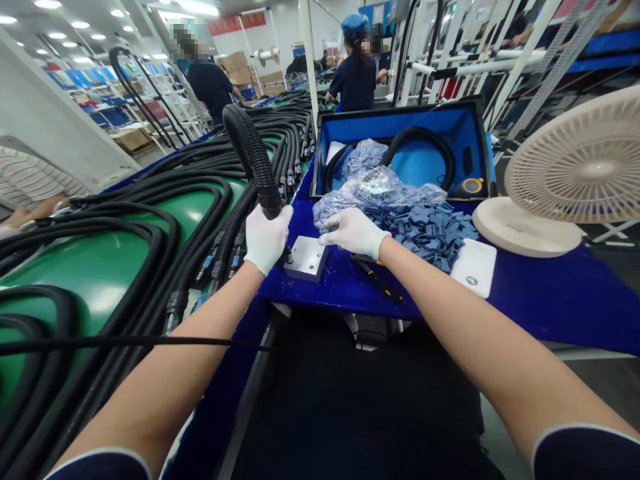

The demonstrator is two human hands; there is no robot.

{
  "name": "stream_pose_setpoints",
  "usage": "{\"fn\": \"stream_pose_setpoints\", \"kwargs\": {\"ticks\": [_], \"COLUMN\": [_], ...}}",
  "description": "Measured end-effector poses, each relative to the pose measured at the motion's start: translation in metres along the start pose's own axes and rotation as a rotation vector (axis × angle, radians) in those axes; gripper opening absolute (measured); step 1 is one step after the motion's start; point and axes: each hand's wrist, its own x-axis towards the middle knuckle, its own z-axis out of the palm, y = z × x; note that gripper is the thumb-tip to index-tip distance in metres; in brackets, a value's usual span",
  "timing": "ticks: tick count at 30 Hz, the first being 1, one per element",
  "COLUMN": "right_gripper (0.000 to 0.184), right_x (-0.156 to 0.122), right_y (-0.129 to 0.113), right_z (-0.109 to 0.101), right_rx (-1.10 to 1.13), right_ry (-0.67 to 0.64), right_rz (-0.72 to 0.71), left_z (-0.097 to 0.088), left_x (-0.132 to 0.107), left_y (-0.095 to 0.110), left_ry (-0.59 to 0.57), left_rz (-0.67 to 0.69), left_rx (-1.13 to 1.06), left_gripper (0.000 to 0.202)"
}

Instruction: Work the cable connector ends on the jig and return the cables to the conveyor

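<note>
Both hands, in white gloves, are apart. The left hand (267,239) is clamped around a black corrugated hose (253,150), which rises from the fist and tilts toward 11 o'clock, its lower end just above a silver metal plate (306,259) on a blue bench top (320,293). The right hand (354,233) is just right of that plate, its fingertips (334,225) at the edge of a heap of blue rubber pieces (425,233); whether they pinch one cannot be told. At 1 o'clock sits a blue-lined case (400,120) with a coiled black hose (420,137) and clear bags (380,190). A screwdriver (377,280) lies at 5 o'clock, a cream desk fan (575,173) stands at 3 o'clock, and black hoses (170,227) lie over green racks (100,280) at 9 o'clock.
</note>
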Motion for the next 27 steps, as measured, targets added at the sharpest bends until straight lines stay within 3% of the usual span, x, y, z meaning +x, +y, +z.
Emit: {"fn": "stream_pose_setpoints", "kwargs": {"ticks": [3,8,13,20,23,25,27], "right_gripper": [0.03,0.016,0.024,0.035,0.038,0.035,0.03], "right_x": [0.003,0.018,0.035,0.042,0.04,0.038,0.037], "right_y": [-0.018,-0.035,-0.033,-0.029,-0.03,-0.029,-0.026], "right_z": [0.013,0.04,0.054,0.049,0.047,0.047,0.048], "right_rx": [0.194,0.43,0.453,0.404,0.341,0.334,0.342], "right_ry": [0.058,-0.107,-0.145,-0.176,-0.23,-0.244,-0.243], "right_rz": [-0.03,-0.037,-0.028,0.053,0.065,0.048,0.021], "left_z": [-0.002,-0.012,-0.015,-0.02,-0.053,-0.094,-0.147], "left_x": [0.001,0.006,0.008,0.006,0.002,-0.008,-0.026], "left_y": [0.0,-0.001,-0.002,0.003,0.003,0.002,0.001], "left_ry": [-0.057,-0.13,-0.168,-0.229,-0.086,0.066,0.172], "left_rz": [-0.02,-0.008,-0.012,-0.001,-0.013,-0.061,-0.136], "left_rx": [0.008,0.051,0.032,-0.064,-0.135,-0.086,0.112], "left_gripper": [0.02,0.028,0.032,0.035,0.037,0.037,0.037]}}
